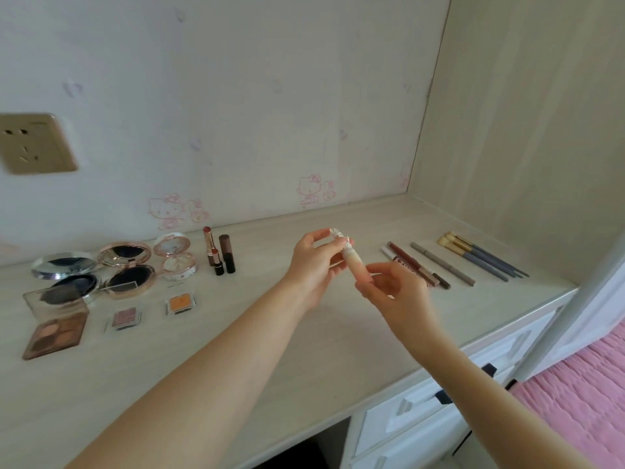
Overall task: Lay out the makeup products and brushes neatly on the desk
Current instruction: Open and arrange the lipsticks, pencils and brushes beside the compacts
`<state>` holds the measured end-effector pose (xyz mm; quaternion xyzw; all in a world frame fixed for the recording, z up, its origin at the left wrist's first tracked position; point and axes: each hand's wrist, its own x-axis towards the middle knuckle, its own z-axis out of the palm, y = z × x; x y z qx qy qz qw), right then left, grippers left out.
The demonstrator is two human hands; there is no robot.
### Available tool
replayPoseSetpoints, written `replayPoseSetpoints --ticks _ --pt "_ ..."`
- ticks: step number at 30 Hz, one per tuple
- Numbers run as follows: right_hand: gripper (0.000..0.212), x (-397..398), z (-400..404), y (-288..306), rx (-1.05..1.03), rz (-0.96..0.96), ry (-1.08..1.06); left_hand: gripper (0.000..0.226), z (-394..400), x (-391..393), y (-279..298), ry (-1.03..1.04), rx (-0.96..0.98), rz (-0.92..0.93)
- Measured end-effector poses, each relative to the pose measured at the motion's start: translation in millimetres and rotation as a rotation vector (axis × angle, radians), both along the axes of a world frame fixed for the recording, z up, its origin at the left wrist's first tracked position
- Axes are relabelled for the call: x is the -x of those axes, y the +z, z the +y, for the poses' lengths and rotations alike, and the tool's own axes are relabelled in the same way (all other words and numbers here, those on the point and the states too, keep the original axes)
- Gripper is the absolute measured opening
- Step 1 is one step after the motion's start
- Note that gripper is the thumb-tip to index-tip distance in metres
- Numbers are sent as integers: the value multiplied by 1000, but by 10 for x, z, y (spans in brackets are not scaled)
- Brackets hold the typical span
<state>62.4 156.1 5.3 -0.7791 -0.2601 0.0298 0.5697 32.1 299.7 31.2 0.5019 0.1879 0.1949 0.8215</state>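
You held the cream tube [350, 257] above the desk [304, 350], left hand [313, 265] pinching its cap end, right hand [399, 292] gripping its base. It remained unplaced; placement probably required the gap between lipsticks [220, 253] and pencils [419, 265].

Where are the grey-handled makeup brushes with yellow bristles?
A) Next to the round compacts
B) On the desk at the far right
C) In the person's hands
B: the grey-handled makeup brushes lie together on the pale wooden desk at its far right end, beyond the pencils.
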Motion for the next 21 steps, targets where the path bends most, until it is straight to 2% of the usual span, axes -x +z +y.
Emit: replayPoseSetpoints --ticks 5,9,12,16,18,19,21 --pt "11 335 193 28 -115 320 155 34 237 457 36 12 19 -39" --pt "13 557 384 26 -210 485 205 24 413 816 56 9 -19 -74" --pt "15 754 544 48 -271 541 250 22 515 1069 73 33 -115 -78" --pt "24 1008 766 122 -307 559 305 53 671 1397 15 60 -371 18" --pt "27 1128 879 166 -325 573 322 69 748 1545 -28 107 -397 85" --pt "26 1186 938 183 -337 585 329 71 785 1614 -44 148 -382 113" --pt "23 1302 1049 204 -346 598 346 53 855 1751 -72 224 -359 134"
